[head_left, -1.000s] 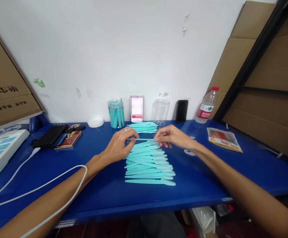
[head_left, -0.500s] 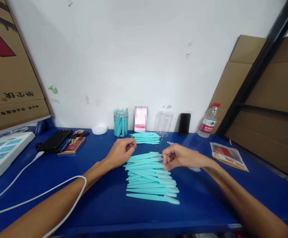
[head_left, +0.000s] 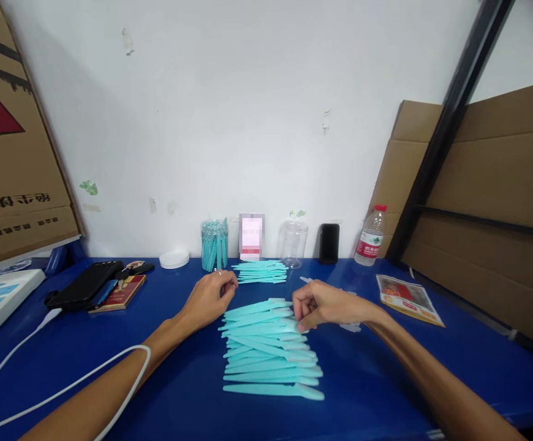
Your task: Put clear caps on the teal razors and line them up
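A row of turquoise eyebrow razors (head_left: pixel 266 355) with pale translucent covers at their right ends lies across the blue table. My right hand (head_left: pixel 316 304) is closed at the covered ends near the top of this row, its thumb and fingers pinching one razor's end. At the row's upper left, my left hand (head_left: pixel 211 295) is curled closed; what its fingers hold, if anything, is hidden. Behind both hands lies a smaller stack of turquoise razors (head_left: pixel 260 271). Several loose translucent covers (head_left: pixel 349 327) lie beside and partly behind my right hand.
Along the wall stand a clear jar (head_left: pixel 215 246) filled with turquoise razors, another clear jar (head_left: pixel 294 245), a black phone (head_left: pixel 329 244) and a water bottle (head_left: pixel 370 237). A white lid (head_left: pixel 174 260) lies left. A white cable (head_left: pixel 142 355) crosses my left forearm. At right lies a packet (head_left: pixel 408 299).
The camera view has shifted, so the scene sits lower and slightly left. Both hands keep nearly the same places and closed shapes beside the razors.
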`<action>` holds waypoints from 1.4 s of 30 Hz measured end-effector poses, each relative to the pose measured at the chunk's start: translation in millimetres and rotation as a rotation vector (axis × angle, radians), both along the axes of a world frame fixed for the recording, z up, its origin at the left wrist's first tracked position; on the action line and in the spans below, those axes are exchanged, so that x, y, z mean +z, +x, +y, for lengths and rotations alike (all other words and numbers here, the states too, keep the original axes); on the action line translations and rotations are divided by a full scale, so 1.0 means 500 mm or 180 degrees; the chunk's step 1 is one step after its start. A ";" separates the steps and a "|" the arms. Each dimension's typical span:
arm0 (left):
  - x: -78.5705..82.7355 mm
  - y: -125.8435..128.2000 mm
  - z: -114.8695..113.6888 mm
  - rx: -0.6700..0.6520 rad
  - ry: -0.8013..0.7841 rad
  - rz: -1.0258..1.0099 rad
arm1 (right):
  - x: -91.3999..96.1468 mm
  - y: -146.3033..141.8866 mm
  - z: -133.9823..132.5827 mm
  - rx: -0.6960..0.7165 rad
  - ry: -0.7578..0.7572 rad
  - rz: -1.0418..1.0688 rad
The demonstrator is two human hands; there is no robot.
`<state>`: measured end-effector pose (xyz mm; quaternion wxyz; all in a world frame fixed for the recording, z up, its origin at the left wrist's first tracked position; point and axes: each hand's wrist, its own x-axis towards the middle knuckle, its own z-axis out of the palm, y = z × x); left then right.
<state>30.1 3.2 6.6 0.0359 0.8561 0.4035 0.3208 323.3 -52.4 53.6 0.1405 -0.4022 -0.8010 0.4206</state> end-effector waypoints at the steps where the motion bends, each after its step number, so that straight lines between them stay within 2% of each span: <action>1: -0.001 -0.001 0.001 -0.0018 0.0008 0.0052 | 0.000 0.003 0.004 -0.0066 0.0079 0.0054; 3: -0.006 -0.006 0.005 -0.0110 -0.0007 0.0195 | -0.001 0.015 0.017 -0.0444 0.0458 0.0258; 5: -0.012 -0.012 0.011 -0.0276 -0.0067 0.0374 | -0.003 0.033 0.035 -0.1131 0.1101 0.0471; 8: -0.022 -0.017 0.026 -0.0485 -0.0150 0.0570 | -0.007 0.070 0.061 -0.2000 0.1918 0.0298; 12: -0.035 -0.013 0.052 -0.0518 -0.0212 0.0640 | -0.015 0.113 0.083 -0.2387 0.2290 -0.0341; 17: -0.043 -0.011 0.061 -0.0440 -0.0213 0.0713 | -0.035 0.131 0.100 -0.2486 0.2309 -0.0651; 25: -0.018 -0.015 0.047 -0.0291 -0.0054 0.0768 | -0.044 0.129 0.106 -0.2586 0.2210 -0.0965; 33: -0.033 -0.019 0.062 -0.0108 -0.0059 0.0649 | -0.058 0.128 0.112 -0.2663 0.2109 -0.1267; 42: -0.030 -0.014 0.050 0.0017 -0.0022 0.0655 | -0.092 0.092 0.113 -0.2084 0.2032 -0.1556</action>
